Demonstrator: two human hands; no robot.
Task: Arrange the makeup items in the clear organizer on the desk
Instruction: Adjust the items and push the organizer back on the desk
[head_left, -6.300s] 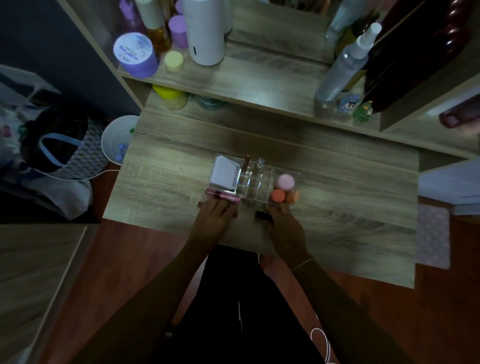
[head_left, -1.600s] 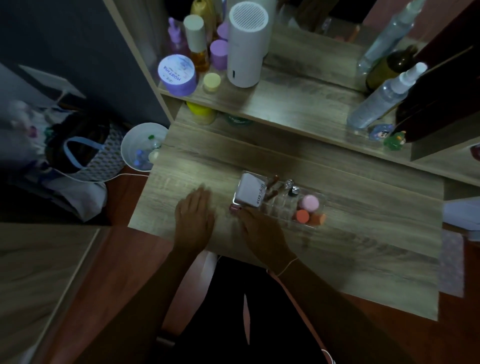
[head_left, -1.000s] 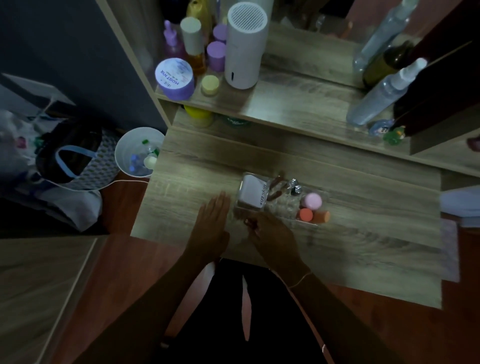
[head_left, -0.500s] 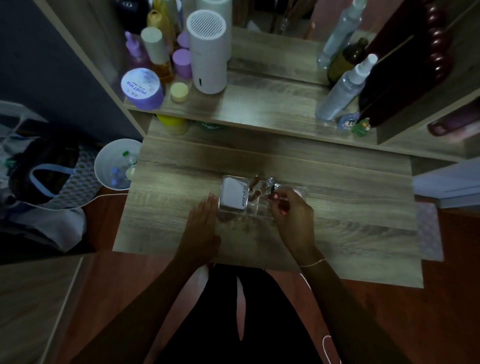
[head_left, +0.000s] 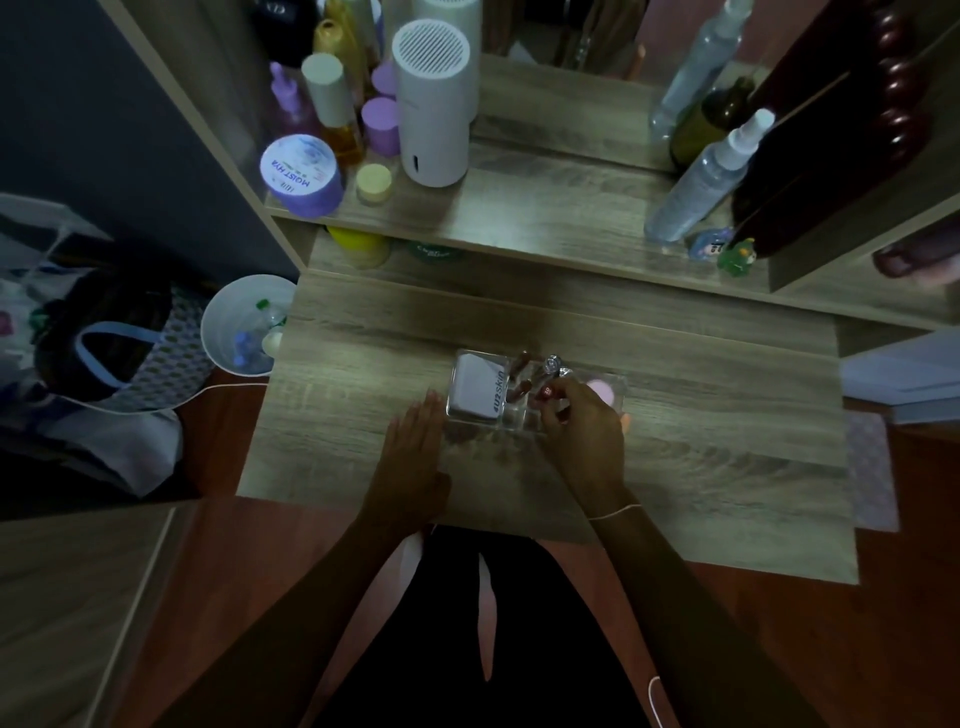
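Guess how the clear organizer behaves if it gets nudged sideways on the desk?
Probably slides rather than tips: the clear organizer looks low and wide, on smooth desk. Likely rigid plastic, fairly light; the left hand rests flat beside it. The upright tubes inside could wobble.

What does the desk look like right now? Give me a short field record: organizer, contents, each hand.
organizer: clear organizer on the desk, near the front edge
left compartment: white compact
middle slots: dark red tubes, standing
right end: pink sponge, partly hidden by the hand
left hand: flat on the desk, beside the organizer's left end, empty
right hand: over the middle slots, pinching a small red-tipped item
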